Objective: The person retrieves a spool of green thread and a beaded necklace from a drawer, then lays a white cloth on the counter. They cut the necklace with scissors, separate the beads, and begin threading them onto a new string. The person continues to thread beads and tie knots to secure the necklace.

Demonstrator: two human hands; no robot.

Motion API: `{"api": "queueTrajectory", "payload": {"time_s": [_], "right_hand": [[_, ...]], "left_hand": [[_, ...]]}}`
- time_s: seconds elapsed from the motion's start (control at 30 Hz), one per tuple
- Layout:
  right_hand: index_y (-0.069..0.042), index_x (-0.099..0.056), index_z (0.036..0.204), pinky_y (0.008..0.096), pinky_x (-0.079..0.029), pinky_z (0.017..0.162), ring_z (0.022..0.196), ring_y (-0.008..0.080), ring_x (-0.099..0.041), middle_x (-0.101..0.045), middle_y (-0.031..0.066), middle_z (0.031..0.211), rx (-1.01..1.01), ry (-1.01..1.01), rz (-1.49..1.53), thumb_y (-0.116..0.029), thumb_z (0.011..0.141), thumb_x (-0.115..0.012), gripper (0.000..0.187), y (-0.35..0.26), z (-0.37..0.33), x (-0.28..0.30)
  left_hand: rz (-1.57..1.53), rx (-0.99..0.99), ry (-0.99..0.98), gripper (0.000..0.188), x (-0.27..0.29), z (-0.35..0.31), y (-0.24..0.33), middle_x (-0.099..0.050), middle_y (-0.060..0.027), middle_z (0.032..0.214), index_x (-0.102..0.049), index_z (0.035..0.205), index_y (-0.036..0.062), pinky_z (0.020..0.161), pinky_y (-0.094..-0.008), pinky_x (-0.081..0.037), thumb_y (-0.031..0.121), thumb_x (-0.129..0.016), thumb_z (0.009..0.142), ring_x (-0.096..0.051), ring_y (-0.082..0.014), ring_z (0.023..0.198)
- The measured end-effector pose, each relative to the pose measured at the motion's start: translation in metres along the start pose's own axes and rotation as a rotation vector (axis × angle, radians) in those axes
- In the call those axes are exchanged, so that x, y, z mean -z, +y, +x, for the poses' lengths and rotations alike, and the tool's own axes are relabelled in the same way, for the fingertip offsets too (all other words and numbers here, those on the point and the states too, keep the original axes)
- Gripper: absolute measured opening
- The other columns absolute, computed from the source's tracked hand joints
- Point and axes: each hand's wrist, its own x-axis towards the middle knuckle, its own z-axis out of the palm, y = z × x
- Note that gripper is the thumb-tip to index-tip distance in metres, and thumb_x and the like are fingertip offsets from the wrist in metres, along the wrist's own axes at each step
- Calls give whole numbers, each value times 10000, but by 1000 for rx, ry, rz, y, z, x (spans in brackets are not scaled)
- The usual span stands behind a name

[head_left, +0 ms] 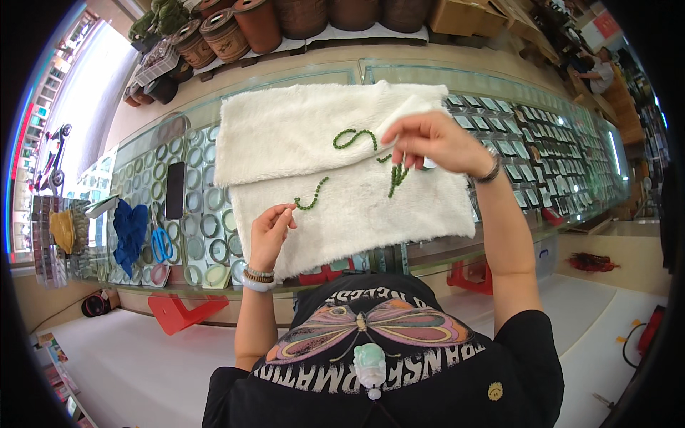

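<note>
Between its fingertips my left hand (272, 230) pinches the end of a short strand of dark green beads (307, 207), which curves away over the white plush cloth (285, 128). Above the cloth's right side, my right hand (444, 145) has bent fingers closed on a bunched green bead strand (394, 182) that hangs below them. The fingers partly hide where it is gripped. Another stretch of green beads (335, 142) lies looped on the far part of the cloth. Whether these strands join cannot be seen. Bracelets circle both wrists.
Under the cloth is a glass counter (153, 135) with rows of bangles on the left and cards on the right. A black phone (175, 190), blue scissors (162, 245) and blue cloth (130, 235) lie on the left. Brown pots (257, 25) line the back; a person (598, 73) is far right.
</note>
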Motion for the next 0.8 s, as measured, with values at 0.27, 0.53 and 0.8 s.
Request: {"api": "queueTrajectory", "payload": {"time_s": [0.27, 0.53, 0.8], "right_hand": [[-10, -639, 1104, 190, -458, 500, 621, 58, -610, -696, 46, 820, 195, -94, -117, -88, 922, -499, 242, -63, 40, 10], [-1, -627, 1014, 270, -483, 627, 656, 93, -613, -713, 44, 760, 129, 152, -445, -75, 885, -523, 181, -27, 101, 1], [-6, -632, 1026, 252, -478, 669, 712, 84, -616, -725, 48, 803, 155, 111, -396, -79, 898, -545, 171, -35, 111, -7]], "left_hand": [[15, -47, -24, 236, -5, -2, -4, -597, 27, 747, -659, 1129, 12, 480, -166, -287, 165, -573, 972, -375, -3, 549], [-6, -28, -6, 217, 1, -6, -12, -616, 41, 730, -692, 1096, 43, 535, -175, -337, 178, -599, 954, -434, -6, 608], [42, -5, -24, 221, -9, -6, -22, -613, 38, 731, -683, 1106, 34, 496, -167, -314, 174, -596, 959, -399, -2, 552]]}}
